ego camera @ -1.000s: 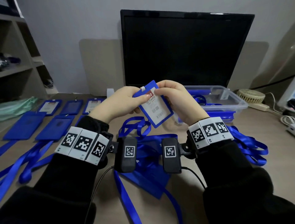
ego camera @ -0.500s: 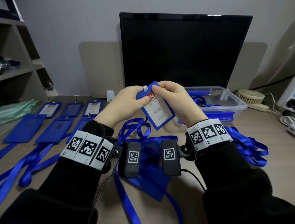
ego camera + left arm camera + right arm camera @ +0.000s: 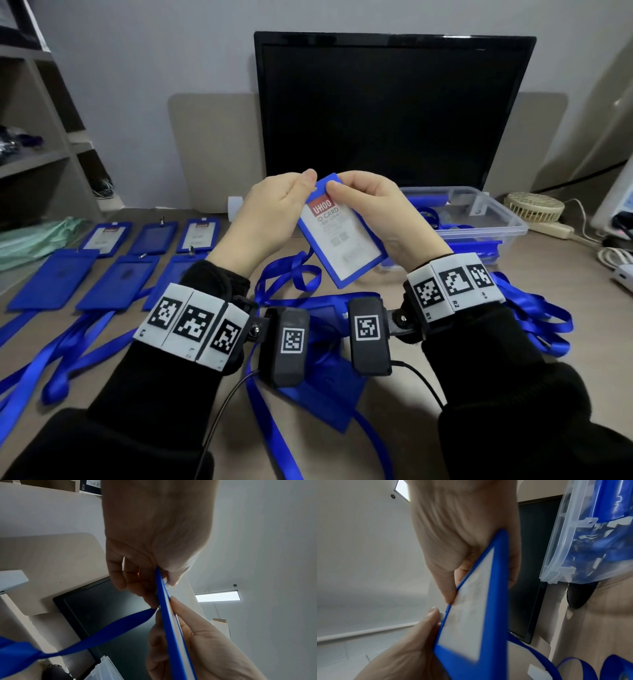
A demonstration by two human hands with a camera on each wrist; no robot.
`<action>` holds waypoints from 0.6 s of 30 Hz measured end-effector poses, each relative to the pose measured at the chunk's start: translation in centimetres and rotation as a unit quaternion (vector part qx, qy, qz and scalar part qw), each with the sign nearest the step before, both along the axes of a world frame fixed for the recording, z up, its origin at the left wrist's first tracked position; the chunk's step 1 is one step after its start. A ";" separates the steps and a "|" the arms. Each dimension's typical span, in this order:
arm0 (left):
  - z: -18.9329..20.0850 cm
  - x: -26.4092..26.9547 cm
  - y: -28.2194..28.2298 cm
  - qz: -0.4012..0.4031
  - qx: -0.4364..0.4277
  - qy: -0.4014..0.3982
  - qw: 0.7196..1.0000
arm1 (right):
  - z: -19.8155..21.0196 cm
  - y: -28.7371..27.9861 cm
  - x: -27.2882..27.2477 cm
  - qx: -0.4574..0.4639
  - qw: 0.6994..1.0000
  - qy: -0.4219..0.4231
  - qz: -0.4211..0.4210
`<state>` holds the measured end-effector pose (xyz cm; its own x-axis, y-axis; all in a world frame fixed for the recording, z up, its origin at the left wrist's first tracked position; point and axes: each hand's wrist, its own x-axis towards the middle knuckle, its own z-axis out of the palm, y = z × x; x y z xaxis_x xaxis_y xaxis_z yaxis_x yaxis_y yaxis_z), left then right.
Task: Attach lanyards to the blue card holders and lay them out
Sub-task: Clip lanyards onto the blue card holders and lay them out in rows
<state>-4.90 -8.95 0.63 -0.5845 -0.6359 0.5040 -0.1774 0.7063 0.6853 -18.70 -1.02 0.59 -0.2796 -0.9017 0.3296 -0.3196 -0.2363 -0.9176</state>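
Note:
Above the desk, both hands hold up a blue card holder with a white ID insert. My left hand pinches its top left corner, thumb on the front. My right hand grips the top right corner and right edge. A blue lanyard hangs from behind the holder to the desk. In the left wrist view the holder is edge-on and the lanyard strap runs out from under the left fingers. The right wrist view shows the holder's window with a small white piece at its edge beside the left thumb.
Several blue card holders with lanyards lie in rows at the left. A clear plastic bin stands behind the right hand, loose lanyards beside it. Another holder lies under my wrists. A black monitor stands behind.
Both hands have lifted the card holder slightly and tipped it more upright. The white clip seen at its top earlier is now hidden under the left thumb.

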 end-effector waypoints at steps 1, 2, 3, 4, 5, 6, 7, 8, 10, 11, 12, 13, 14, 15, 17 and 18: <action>0.0 0.0 0.0 0.007 -0.006 0.004 1.000 | -0.1 0.1 -0.1 0.002 1.000 -0.003 0.000; 0.1 0.1 -0.3 0.018 -0.005 0.016 1.000 | -0.2 0.1 -0.4 0.002 1.000 -0.006 -0.004; 0.4 0.3 -0.6 0.030 0.006 0.039 0.999 | -0.4 0.2 -0.6 0.004 1.000 -0.006 -0.015; 0.7 0.7 -1.2 0.045 0.019 0.070 0.996 | -0.5 0.3 -1.0 0.004 1.000 -0.003 -0.029; 1.1 1.2 -1.8 0.063 0.024 0.093 0.993 | -0.5 0.4 -1.3 0.000 0.999 -0.007 -0.042; 1.4 1.7 -2.3 0.080 0.020 0.101 0.991 | -0.6 0.5 -1.7 -0.008 0.998 -0.021 -0.052; 1.6 2.2 -2.5 0.085 0.014 0.090 0.992 | -0.5 0.6 -1.9 -0.017 0.997 -0.044 -0.061; 1.7 2.4 -2.5 0.080 0.012 0.078 0.994 | -0.5 0.6 -2.1 -0.025 0.995 -0.065 -0.069; 1.6 2.2 -1.9 0.045 0.040 0.084 0.995 | -0.4 0.2 -2.0 -0.023 0.991 -0.102 -0.081; 1.5 1.9 -1.2 0.028 0.060 0.089 0.994 | -0.5 -0.1 -1.8 -0.012 0.989 -0.125 -0.076; 1.5 1.4 -0.7 0.011 0.078 0.095 0.992 | -0.6 -0.4 -1.4 0.005 0.986 -0.152 -0.063; 1.5 1.1 -0.1 -0.008 0.094 0.097 0.991 | -0.7 -0.6 -0.9 0.026 0.982 -0.183 -0.050; 1.5 0.8 0.2 -0.031 0.107 0.096 0.989 | -0.9 -0.8 -0.4 0.045 0.976 -0.208 -0.044; 1.5 0.8 0.5 -0.053 0.118 0.090 0.988 | -0.9 -0.8 0.1 0.058 0.972 -0.227 -0.036; 1.5 0.8 1.0 -0.095 0.133 0.082 0.983 | -1.0 -0.9 0.5 0.072 0.967 -0.245 -0.006; 1.6 0.9 1.2 -0.107 0.138 0.092 0.980 | -1.0 -1.0 0.5 0.072 0.965 -0.252 0.004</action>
